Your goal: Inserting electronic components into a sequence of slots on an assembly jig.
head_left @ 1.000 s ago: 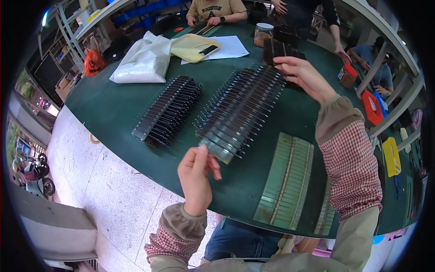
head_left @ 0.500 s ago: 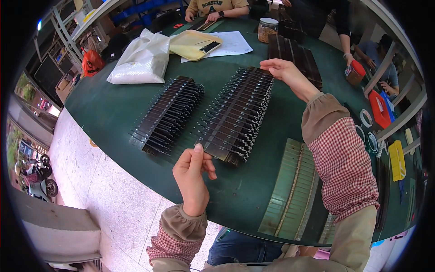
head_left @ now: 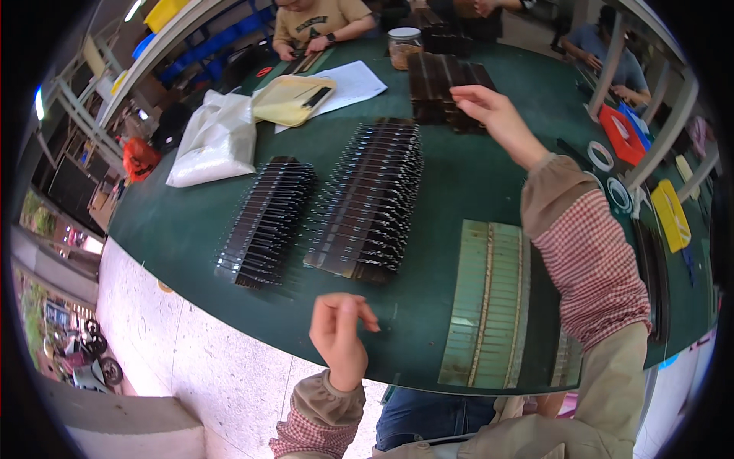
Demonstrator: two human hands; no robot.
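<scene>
Released and loosely curled, the left hand (head_left: 342, 336) hangs near the front edge of the tabletop (head_left: 172, 222), just short of a pin-edged stack (head_left: 365, 200) resting beside a narrower stack (head_left: 267, 222). The right hand (head_left: 498, 122), unclenched, fingers outstretched, extends toward dark panels (head_left: 433, 86), contact unclear, a lidded jar (head_left: 404, 50) just beyond. A green ribbed sheet (head_left: 493, 306) lies right of the stacks.

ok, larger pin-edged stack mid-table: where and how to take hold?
Larger stack: likely best by its two short ends, left hand from the near side, right hand from the far side. Pins jut along both long edges; the ends look free of them.
</scene>
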